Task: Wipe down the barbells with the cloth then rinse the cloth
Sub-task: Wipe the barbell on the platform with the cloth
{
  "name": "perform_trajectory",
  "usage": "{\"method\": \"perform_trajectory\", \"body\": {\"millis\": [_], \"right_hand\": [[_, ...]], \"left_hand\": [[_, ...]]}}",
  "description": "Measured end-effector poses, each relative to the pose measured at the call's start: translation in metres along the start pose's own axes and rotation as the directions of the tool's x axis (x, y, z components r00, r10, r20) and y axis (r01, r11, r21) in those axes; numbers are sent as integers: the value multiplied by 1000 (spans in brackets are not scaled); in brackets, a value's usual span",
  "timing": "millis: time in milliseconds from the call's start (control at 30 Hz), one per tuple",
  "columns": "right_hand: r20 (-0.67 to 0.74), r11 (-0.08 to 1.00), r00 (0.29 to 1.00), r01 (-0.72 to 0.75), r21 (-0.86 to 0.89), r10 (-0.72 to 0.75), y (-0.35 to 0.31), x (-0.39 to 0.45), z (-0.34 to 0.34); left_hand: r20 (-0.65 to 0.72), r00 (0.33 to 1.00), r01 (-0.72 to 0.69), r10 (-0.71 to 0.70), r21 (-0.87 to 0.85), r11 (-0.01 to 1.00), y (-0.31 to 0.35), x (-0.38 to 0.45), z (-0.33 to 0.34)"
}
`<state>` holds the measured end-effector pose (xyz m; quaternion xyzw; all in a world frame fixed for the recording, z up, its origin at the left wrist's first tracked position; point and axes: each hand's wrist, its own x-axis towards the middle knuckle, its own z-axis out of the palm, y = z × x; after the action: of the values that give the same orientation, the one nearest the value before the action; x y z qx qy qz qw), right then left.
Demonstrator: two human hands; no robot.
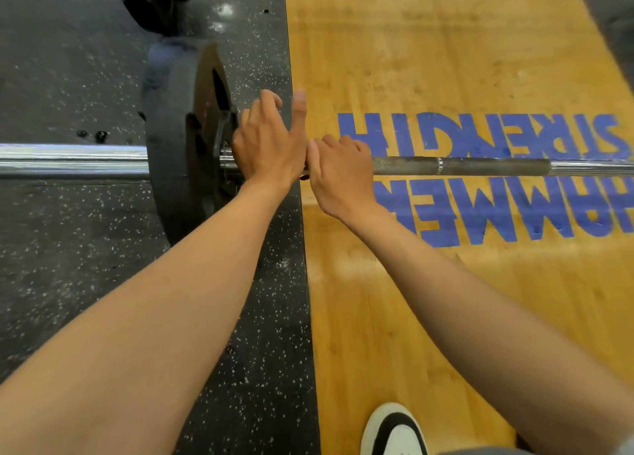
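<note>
A steel barbell [463, 166] lies across the floor from left to right, with a black weight plate [171, 139] on its left sleeve. My right hand [338, 176] curls over the bar just right of the plate. My left hand [267, 142] hovers over the bar beside the plate's collar, thumb pointing up and fingers loosely spread, holding nothing that I can see. The two hands touch at the thumb side. A tiny dark red bit [304, 178] shows under them; I cannot tell whether it is the cloth.
The bar's left sleeve [68, 161] reaches out over black speckled rubber flooring [68, 248]. A wooden platform [446, 300] with blue lettering lies to the right. Another dark plate [154, 1] stands at the top left. My white and black shoe [394, 430] is at the bottom.
</note>
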<state>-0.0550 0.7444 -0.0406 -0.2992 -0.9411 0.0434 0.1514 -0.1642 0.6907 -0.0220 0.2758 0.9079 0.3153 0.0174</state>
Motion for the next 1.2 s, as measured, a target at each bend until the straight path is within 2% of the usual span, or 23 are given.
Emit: {"method": "perform_trajectory", "body": {"millis": [67, 133, 233, 300, 367, 433, 533, 567, 633, 700, 733, 800, 900, 967, 1033, 1100, 1167, 1200], "right_hand": [[24, 996, 998, -51, -75, 53, 36, -12, -8], [7, 961, 975, -218, -172, 223, 79, -28, -21], [-38, 901, 916, -400, -166, 400, 89, -28, -23], [-53, 929, 932, -362, -71, 359, 57, -21, -14], [-48, 978, 978, -205, -22, 204, 19, -21, 1], [-33, 995, 994, -102, 19, 103, 3, -19, 3], [15, 994, 1000, -1, -111, 2, 37, -31, -5], [-4, 984, 999, -43, -176, 43, 59, -38, -8], [0, 937, 961, -269, -224, 276, 91, -53, -25], [15, 888, 918, -379, -260, 396, 91, -48, -24], [31, 890, 915, -383, -248, 402, 79, -39, -22], [102, 952, 951, -279, -129, 292, 39, -28, -16], [33, 995, 995, -95, -3, 96, -5, -32, -2], [14, 1000, 1000, -14, 21, 13, 7, -36, -6], [13, 998, 998, -57, -32, 57, 44, -39, -17], [49, 971, 974, -215, -106, 221, 74, -42, -30], [113, 937, 938, -307, -166, 327, 69, -39, -37], [143, 936, 933, -303, -180, 330, 56, -34, -37]], "left_hand": [[-1, 1000, -6, 6, -2, 1000, -2, 1, -2], [3, 1000, -1, 1, 2, 1000, -2, -2, -2], [-5, 1000, -9, 9, 9, 1000, 1, -5, 0], [10, 1000, -2, 2, 27, 1000, 2, -9, 1], [4, 1000, -13, 13, 38, 999, 2, -12, 1], [-3, 1000, -21, 22, 41, 999, 0, -13, -1], [0, 1000, -24, 24, 57, 998, -4, -17, -4], [-2, 1000, -23, 23, 62, 998, -5, -18, -5], [4, 1000, -15, 14, 60, 998, -6, -21, -4], [-10, 999, -31, 32, 65, 997, -4, -24, -2], [-9, 999, -33, 34, 72, 997, -3, -24, -1], [5, 1000, -29, 29, 82, 996, -3, -27, -1], [-16, 999, -37, 39, 65, 997, -2, -29, 0], [-18, 999, -36, 37, 71, 997, -5, -30, -1], [-18, 999, -49, 51, 86, 995, -5, -31, -2], [-29, 998, -48, 51, 90, 995, -6, -34, -3], [-59, 996, -54, 60, 97, 994, -6, -37, -2], [-65, 996, -58, 64, 89, 994, -6, -40, -1]]}}
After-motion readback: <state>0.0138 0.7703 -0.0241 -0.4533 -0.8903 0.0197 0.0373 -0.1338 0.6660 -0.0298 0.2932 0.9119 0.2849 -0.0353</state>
